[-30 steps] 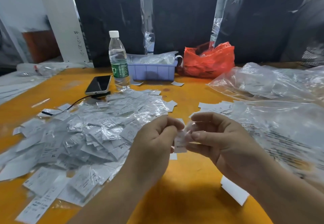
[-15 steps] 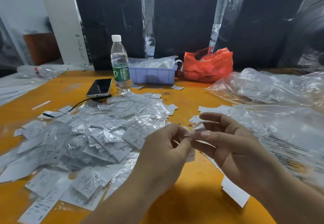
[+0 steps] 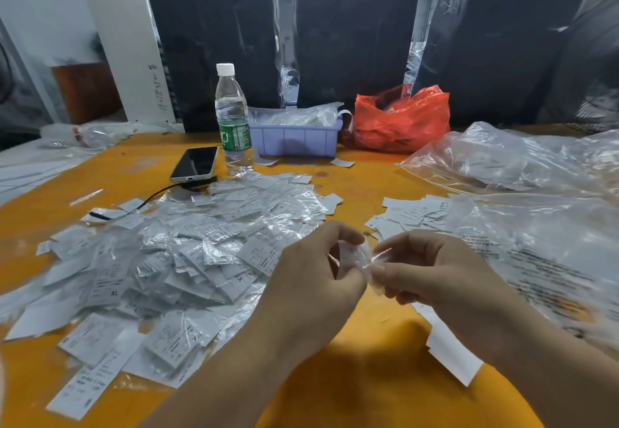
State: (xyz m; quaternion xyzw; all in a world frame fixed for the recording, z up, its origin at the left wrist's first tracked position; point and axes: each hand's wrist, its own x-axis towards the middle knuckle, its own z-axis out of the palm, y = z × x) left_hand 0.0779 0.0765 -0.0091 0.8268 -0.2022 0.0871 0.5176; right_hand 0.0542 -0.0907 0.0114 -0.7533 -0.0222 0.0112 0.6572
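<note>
The left hand (image 3: pixel 311 271) and the right hand (image 3: pixel 432 270) both pinch one small clear bag (image 3: pixel 355 257), held between them above the surface (image 3: pixel 351 377). A label seems to sit partly inside.

The slick film could slip free, or an uneven pull could crease the label.

A pile of bagged labels (image 3: pixel 174 260) crowds the left hand's side. Loose labels (image 3: pixel 412 213) and big plastic bags (image 3: pixel 536 226) lie beyond and beside the right hand.
</note>
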